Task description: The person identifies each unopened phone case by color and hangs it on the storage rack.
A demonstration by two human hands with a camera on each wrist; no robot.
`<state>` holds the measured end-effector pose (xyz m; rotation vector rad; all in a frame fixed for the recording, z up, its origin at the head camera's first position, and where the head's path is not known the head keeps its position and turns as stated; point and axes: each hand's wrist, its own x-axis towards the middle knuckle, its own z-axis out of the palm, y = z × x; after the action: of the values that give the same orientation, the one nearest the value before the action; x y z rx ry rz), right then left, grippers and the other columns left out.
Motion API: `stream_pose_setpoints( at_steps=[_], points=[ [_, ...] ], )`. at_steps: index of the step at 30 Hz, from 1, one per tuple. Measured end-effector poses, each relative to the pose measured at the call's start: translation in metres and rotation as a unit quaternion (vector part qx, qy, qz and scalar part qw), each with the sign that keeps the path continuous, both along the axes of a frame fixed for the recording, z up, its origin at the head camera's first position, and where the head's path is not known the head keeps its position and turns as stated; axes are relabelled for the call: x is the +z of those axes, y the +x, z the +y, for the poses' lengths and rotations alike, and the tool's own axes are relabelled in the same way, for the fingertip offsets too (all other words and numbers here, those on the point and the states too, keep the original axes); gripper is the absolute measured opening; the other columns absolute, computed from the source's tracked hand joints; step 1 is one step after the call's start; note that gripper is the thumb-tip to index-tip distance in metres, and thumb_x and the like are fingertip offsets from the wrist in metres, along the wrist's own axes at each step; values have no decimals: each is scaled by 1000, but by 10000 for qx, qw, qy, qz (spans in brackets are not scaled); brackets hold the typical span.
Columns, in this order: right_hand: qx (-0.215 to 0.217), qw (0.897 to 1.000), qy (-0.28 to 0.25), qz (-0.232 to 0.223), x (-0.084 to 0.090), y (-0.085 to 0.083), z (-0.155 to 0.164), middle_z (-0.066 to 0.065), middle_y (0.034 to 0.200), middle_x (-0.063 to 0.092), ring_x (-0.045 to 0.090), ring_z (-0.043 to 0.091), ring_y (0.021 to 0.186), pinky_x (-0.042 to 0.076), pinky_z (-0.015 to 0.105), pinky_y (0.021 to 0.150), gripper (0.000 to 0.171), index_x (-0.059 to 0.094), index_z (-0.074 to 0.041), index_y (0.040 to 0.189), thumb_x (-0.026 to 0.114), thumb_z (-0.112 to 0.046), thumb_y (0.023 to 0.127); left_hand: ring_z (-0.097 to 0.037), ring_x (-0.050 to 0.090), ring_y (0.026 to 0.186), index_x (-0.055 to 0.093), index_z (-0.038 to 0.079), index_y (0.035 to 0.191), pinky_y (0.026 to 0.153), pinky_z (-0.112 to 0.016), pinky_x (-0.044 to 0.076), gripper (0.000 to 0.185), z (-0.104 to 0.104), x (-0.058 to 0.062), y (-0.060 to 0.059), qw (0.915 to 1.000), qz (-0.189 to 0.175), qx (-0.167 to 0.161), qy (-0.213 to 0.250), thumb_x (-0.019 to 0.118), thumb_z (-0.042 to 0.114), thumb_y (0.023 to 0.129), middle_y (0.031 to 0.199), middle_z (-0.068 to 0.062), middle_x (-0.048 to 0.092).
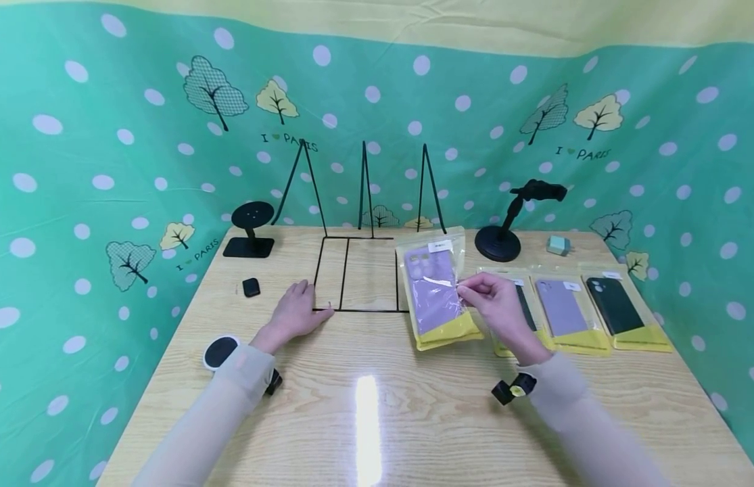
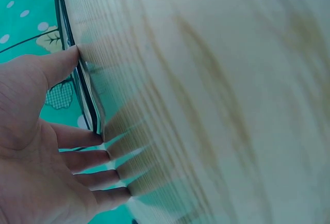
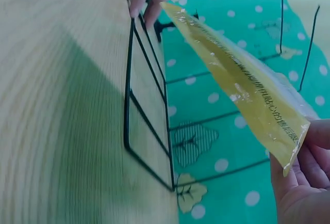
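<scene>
A clear zip bag (image 1: 434, 291) with a lavender phone case inside and a yellow bottom is pinched at its right edge by my right hand (image 1: 504, 308). The bag is raised and slightly tilted, over the right part of a black wire rack (image 1: 370, 311). In the right wrist view the bag's yellow end (image 3: 242, 87) is seen side-on, with printed characters. My left hand (image 1: 294, 311) lies at the rack's front left corner, fingers extended. Its thumb touches the wire, and its fingertips rest on the table in the left wrist view.
Several bagged phone cases, including a lavender one (image 1: 562, 308) and a black one (image 1: 614, 304), lie at right. Behind stand a round-topped stand (image 1: 252, 215), a black stand (image 1: 497, 243) and a pale blue cube (image 1: 558, 245). A black square (image 1: 251, 287) and a round white-rimmed disc (image 1: 220, 352) lie left.
</scene>
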<state>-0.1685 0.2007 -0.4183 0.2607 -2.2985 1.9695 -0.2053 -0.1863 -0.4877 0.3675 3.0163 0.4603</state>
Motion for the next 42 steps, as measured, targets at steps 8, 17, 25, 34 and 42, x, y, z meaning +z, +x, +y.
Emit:
stream_pose_setpoints(
  at_steps=[8, 17, 25, 34, 42],
  points=[
    [370, 9977, -214, 518, 6, 11, -25, 24, 90, 67, 65, 14, 73, 55, 26, 67, 6, 64, 11, 90, 65, 6, 87, -49, 28, 130, 38, -18, 135, 107, -55, 25, 81, 0, 2, 0, 10000, -60, -6, 31, 61, 46, 91, 141, -36, 32],
    [762, 9929, -528, 746, 12, 21, -44, 22, 88, 67, 65, 17, 73, 56, 28, 67, 4, 64, 12, 88, 65, 8, 86, -49, 28, 131, 37, -18, 135, 108, -54, 23, 82, -1, 1, -1, 10000, -50, -60, -55, 59, 47, 91, 142, -36, 31],
    [1158, 9857, -834, 893, 23, 31, -57, 20, 88, 66, 66, 18, 74, 56, 31, 68, 4, 63, 13, 89, 63, 11, 86, -50, 29, 130, 38, -18, 134, 107, -54, 25, 82, 0, 1, -1, 9999, -64, -28, -78, 61, 48, 90, 141, -36, 32],
    [1237, 9814, -987, 1087, 29, 35, -69, 22, 87, 66, 65, 20, 75, 56, 30, 69, 4, 64, 10, 88, 63, 12, 85, -50, 30, 129, 39, -17, 134, 105, -56, 28, 82, -1, -1, -2, 10000, -39, 15, -72, 61, 48, 90, 141, -36, 32],
    [1232, 9819, -1060, 968, 32, 31, -80, 22, 92, 66, 65, 21, 77, 56, 32, 71, 5, 63, 11, 90, 63, 9, 87, -51, 32, 127, 40, -18, 132, 103, -58, 30, 82, -2, -1, -1, 10000, 29, -37, -64, 61, 49, 89, 139, -37, 33]
  ],
)
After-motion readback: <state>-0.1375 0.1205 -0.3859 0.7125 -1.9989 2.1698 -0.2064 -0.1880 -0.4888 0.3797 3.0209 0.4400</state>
